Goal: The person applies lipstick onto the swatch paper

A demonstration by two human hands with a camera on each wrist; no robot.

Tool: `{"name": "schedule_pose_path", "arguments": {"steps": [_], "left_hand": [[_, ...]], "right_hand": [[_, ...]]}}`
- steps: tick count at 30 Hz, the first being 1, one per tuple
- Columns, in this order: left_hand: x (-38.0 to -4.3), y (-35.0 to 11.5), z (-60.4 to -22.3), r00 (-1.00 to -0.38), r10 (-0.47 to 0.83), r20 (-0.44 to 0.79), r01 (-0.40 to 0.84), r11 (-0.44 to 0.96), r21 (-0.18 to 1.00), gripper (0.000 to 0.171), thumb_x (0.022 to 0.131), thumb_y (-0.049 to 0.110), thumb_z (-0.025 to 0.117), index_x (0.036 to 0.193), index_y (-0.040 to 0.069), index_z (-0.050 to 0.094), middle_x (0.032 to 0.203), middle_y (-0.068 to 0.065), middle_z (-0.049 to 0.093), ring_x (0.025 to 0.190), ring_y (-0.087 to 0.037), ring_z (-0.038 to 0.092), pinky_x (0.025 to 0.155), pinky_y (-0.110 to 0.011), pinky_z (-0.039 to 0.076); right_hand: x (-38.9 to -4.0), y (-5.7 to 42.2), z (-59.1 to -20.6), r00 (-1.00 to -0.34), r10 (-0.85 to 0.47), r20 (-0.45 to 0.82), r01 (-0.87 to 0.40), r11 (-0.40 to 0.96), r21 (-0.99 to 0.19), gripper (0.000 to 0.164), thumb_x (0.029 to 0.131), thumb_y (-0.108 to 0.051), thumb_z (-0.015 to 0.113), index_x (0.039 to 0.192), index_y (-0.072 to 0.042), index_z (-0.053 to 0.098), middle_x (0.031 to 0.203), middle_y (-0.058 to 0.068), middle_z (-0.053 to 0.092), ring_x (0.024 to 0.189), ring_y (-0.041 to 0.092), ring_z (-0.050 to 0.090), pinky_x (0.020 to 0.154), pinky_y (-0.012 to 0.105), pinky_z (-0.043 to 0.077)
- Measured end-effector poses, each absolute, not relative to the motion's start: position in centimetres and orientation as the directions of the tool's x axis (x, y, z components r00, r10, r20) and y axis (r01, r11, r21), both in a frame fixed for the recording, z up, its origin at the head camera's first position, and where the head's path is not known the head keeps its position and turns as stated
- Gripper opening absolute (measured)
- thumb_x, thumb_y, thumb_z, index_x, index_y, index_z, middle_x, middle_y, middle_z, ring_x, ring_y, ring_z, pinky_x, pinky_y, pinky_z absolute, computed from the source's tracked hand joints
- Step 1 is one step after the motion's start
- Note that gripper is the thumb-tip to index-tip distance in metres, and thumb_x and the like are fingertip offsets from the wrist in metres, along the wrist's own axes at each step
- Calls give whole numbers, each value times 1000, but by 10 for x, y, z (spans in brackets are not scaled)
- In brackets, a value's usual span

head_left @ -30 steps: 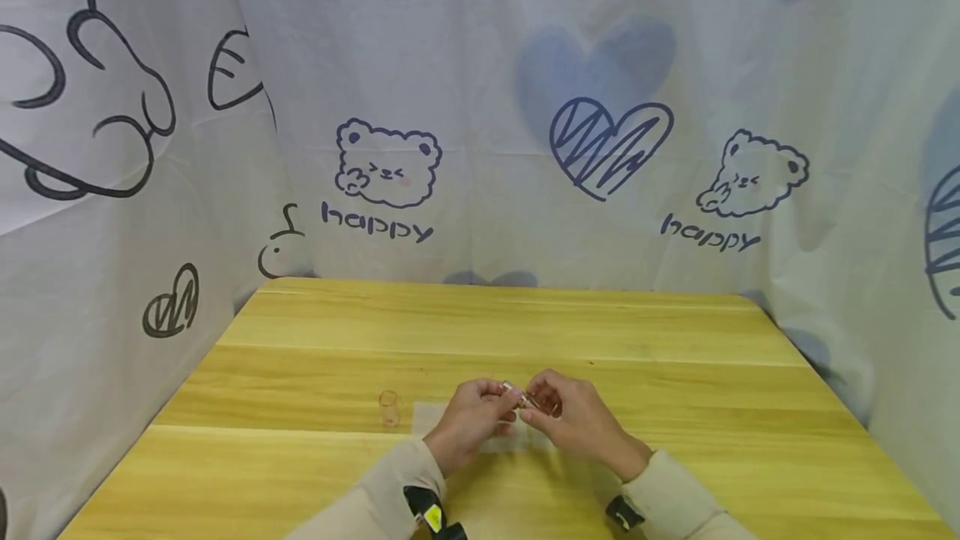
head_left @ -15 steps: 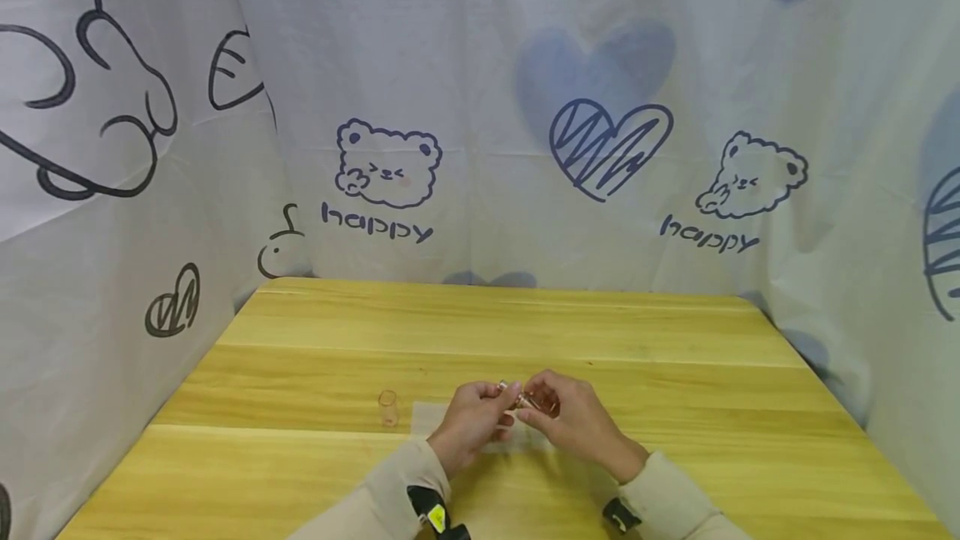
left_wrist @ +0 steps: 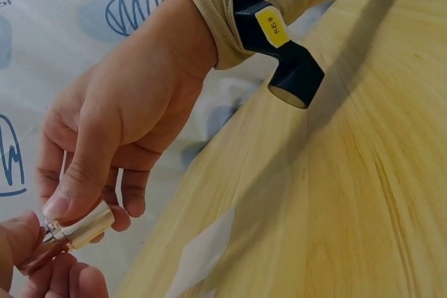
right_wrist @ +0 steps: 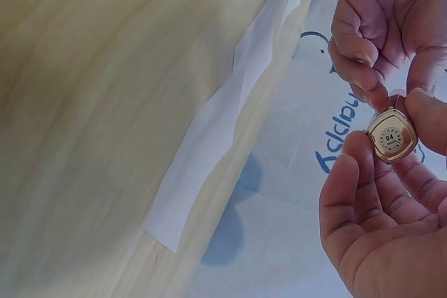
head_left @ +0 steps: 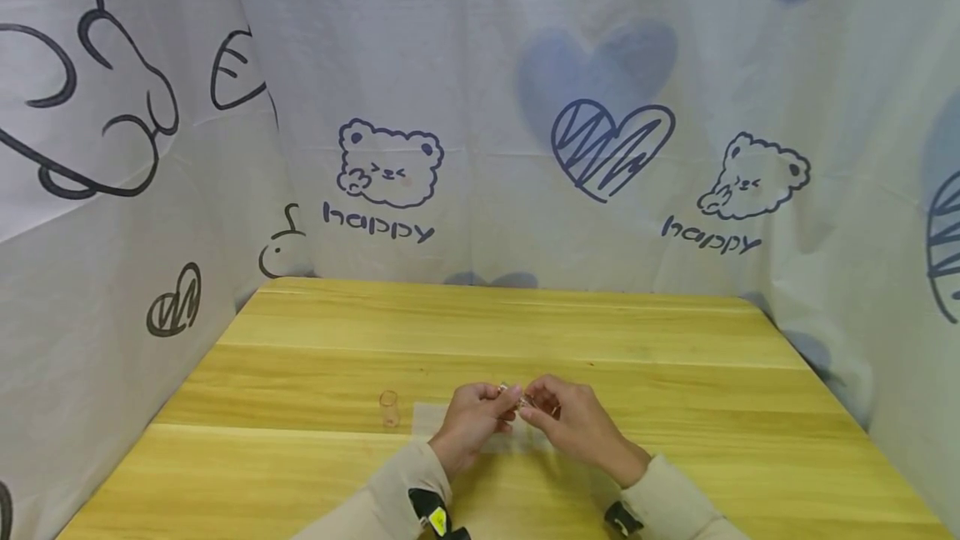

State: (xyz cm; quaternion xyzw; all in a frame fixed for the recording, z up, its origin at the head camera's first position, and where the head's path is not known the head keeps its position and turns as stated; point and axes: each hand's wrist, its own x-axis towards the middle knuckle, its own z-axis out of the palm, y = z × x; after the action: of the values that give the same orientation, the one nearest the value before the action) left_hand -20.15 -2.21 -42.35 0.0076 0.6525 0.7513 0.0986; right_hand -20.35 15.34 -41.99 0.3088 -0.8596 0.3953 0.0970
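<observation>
Both hands meet at a small lipstick point(left_wrist: 87, 227) above the middle of the table. My left hand point(head_left: 471, 419) pinches its reddish-brown end between thumb and curled fingers. The thumb and fingers of my right hand point(head_left: 581, 419) hold the shiny gold end. From the right wrist view, the gold end has a squarish base point(right_wrist: 392, 139) with a round label reading 04. Part of the lipstick's body is covered by the fingers. Left of the hands lies a small, see-through piece with pinkish edges point(head_left: 388, 408).
A thin white sheet point(head_left: 429, 417) lies flat on the wooden table point(head_left: 300, 473) under the hands, partly hidden by them. White curtains point(head_left: 480, 190) printed with bears and hearts stand around the table's back and sides.
Both hands stay together in nearly the same place, still gripping the lipstick. The lipstick's angle and the right fingers have shifted slightly. The see-through piece and the sheet have not moved.
</observation>
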Motion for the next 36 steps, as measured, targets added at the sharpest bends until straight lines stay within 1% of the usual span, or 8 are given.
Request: {"name": "schedule_pose_path", "arguments": {"steps": [5, 10, 13, 16, 20, 26, 31, 36], "left_hand": [[-201, -22, -424, -981, 157, -111, -133, -135, 982, 22, 93, 17, 67, 90, -4, 60, 86, -7, 61, 76, -16, 60, 70, -27, 55], [-200, -22, -424, -983, 160, -87, -112, -154, 982, 20, 93, 12, 66, 94, -7, 61, 85, -5, 61, 73, -13, 60, 71, -28, 56], [-200, -22, -424, -982, 169, -79, -107, -168, 980, 19, 94, 9, 64, 97, -9, 60, 83, -4, 62, 73, -13, 60, 71, -28, 56], [-200, -21, -424, -981, 180, -76, -108, -179, 978, 19, 94, 8, 64, 99, -10, 60, 84, -5, 62, 75, -13, 60, 73, -29, 56], [-199, -20, -425, -980, 181, -84, -118, -188, 975, 19, 94, 9, 65, 98, -9, 61, 84, -5, 62, 75, -13, 60, 73, -28, 56], [-197, -18, -426, -981, 157, -111, -141, -191, 972, 20, 94, 11, 65, 98, -8, 61, 85, -5, 61, 75, -13, 59, 70, -25, 55], [-198, -17, -426, -983, 132, -124, -149, -200, 968, 20, 94, 13, 66, 98, -6, 61, 87, -5, 61, 76, -14, 60, 71, -27, 55], [-199, -17, -427, -984, 119, -133, -155, -208, 966, 18, 94, 13, 65, 95, -5, 61, 86, -5, 61, 74, -14, 59, 70, -27, 55]], "right_hand": [[-203, 154, -419, -782, -472, 408, -615, 478, -627, 12, 93, -15, 67, 99, -6, 64, 79, -5, 64, 65, 5, 57, 56, 23, 51], [-203, 155, -419, -778, -490, 393, -613, 455, -646, 17, 97, -18, 62, 102, -2, 65, 83, 6, 70, 63, 15, 63, 56, 23, 52], [-203, 155, -418, -788, -493, 369, -596, 460, -658, 18, 98, -19, 60, 103, -2, 65, 84, 9, 70, 63, 20, 63, 57, 24, 52], [-203, 156, -417, -798, -491, 349, -581, 474, -662, 17, 98, -17, 60, 103, -3, 66, 85, 9, 70, 64, 19, 63, 57, 24, 51], [-202, 157, -414, -809, -488, 328, -565, 490, -664, 16, 98, -16, 59, 104, -3, 66, 83, 8, 69, 63, 14, 60, 57, 24, 50], [-201, 157, -414, -813, -492, 311, -557, 504, -660, 21, 99, -20, 59, 106, -2, 66, 88, 8, 71, 69, 16, 64, 61, 24, 52], [-200, 159, -415, -823, -473, 314, -551, 529, -646, 23, 94, -20, 66, 108, -2, 65, 87, 1, 68, 68, 6, 59, 59, 24, 51], [-200, 160, -416, -831, -455, 321, -541, 521, -660, 23, 88, -15, 74, 105, -3, 65, 84, -2, 65, 68, 5, 58, 58, 24, 52]]}}
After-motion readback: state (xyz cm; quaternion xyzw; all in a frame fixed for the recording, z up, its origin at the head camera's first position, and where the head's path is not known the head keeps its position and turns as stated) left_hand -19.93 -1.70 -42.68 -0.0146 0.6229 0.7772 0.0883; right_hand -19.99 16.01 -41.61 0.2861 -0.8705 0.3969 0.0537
